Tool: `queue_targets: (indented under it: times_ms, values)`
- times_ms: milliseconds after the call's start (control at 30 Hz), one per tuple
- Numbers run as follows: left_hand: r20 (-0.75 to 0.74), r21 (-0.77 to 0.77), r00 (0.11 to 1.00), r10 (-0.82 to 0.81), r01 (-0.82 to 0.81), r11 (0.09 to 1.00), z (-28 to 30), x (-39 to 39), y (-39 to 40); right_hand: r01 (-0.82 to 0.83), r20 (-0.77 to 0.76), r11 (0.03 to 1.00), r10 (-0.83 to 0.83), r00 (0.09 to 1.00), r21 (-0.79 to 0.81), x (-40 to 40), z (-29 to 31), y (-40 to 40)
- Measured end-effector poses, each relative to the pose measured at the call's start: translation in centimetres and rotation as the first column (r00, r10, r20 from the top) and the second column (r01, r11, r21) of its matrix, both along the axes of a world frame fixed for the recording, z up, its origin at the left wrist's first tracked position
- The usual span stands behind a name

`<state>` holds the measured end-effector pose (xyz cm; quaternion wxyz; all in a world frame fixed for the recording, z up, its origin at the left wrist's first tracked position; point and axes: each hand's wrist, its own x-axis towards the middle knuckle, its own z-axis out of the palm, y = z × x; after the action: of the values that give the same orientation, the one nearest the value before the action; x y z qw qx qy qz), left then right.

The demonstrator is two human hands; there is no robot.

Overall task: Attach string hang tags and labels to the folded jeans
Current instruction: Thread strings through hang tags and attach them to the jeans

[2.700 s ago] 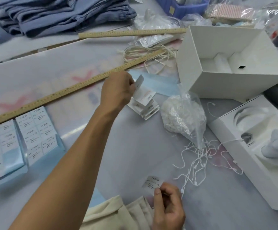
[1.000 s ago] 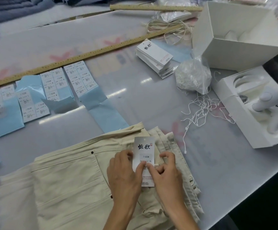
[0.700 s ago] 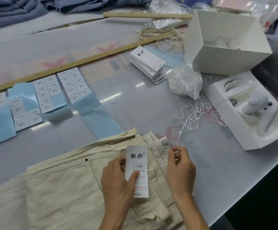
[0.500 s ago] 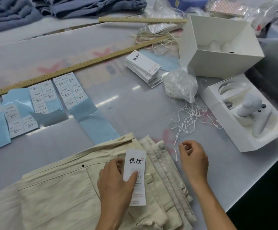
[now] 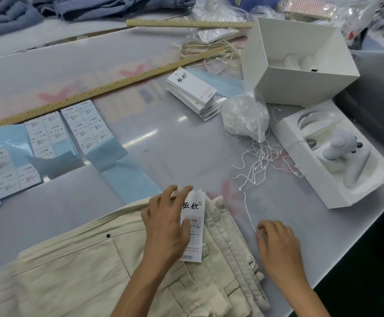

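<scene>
head-worn view, angled down, close over table (image 5: 175, 143)

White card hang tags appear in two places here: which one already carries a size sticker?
The white hang tag held by the left hand on the cream folded trousers; its sticker reads 1103# XL. The stacked tags show none.
</scene>
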<state>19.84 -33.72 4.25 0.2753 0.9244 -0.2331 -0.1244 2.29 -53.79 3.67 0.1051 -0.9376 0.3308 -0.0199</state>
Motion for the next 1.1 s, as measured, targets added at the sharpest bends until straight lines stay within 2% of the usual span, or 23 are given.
queue_targets:
  times_ms: [100, 167, 233, 333, 433, 500, 567, 633, 733, 800, 1100]
  values:
    - [-0.077, 0.096, 0.994, -0.073, 0.08, 0.992, -0.1, 1.3, -0.5, 0.122, 0.143, 0.985, -0.139, 0.98, 0.118, 1.9, 0.1, -0.8]
    - [-0.058, 0.13, 0.994, -0.097, 0.104, 0.986, -0.2, 1.9, -0.9, 0.224, 0.214, 0.949, -0.271, 0.939, 0.22, 5.0, -0.4, -1.0]
    - [0.009, 0.137, 0.995, -0.104, 0.102, 0.985, -0.2, 2.1, -1.1, 0.294, 0.211, 0.908, -0.363, 0.908, 0.299, 7.8, -1.3, -0.8]
    - [0.084, 0.111, 0.989, -0.121, 0.111, 0.988, -0.2, 2.1, -1.4, 0.314, 0.186, 0.906, -0.373, 0.909, 0.284, 9.2, -2.5, 0.1]
    - [0.027, 0.085, 0.99, -0.139, 0.137, 0.987, -0.3, 3.0, -1.4, 0.239, 0.137, 0.951, -0.268, 0.954, 0.194, 8.9, -2.3, 0.2]
    - [-0.051, -0.02, 0.994, -0.096, 0.095, 0.995, -0.1, 4.0, -1.6, 0.179, 0.207, 0.929, -0.255, 0.945, 0.324, 8.8, -1.4, 0.2]
    - [-0.129, -0.209, 0.992, -0.017, -0.01, 0.978, 0.4, 4.8, -1.4, 0.077, 0.315, 0.867, -0.26, 0.913, 0.492, 8.8, 0.5, 1.6]
    - [-0.257, -0.35, 0.966, 0.033, -0.125, 0.928, 0.8, 5.4, -0.9, -0.062, 0.419, 0.841, -0.203, 0.885, 0.538, 8.7, 2.4, 3.8]
    - [-0.376, -0.438, 0.926, 0.029, -0.205, 0.875, 1.3, 5.5, 0.1, -0.188, 0.499, 0.805, -0.15, 0.854, 0.563, 8.9, 3.5, 6.7]
    - [-0.407, -0.473, 0.913, 0.019, -0.229, 0.851, 1.6, 5.1, 0.5, -0.221, 0.528, 0.792, -0.146, 0.837, 0.569, 9.5, 3.7, 7.9]
    - [-0.54, -0.602, 0.839, -0.063, -0.333, 0.726, 3.0, 1.2, 0.9, -0.196, 0.582, 0.888, -0.094, 0.807, 0.416, 11.1, 3.8, 10.3]
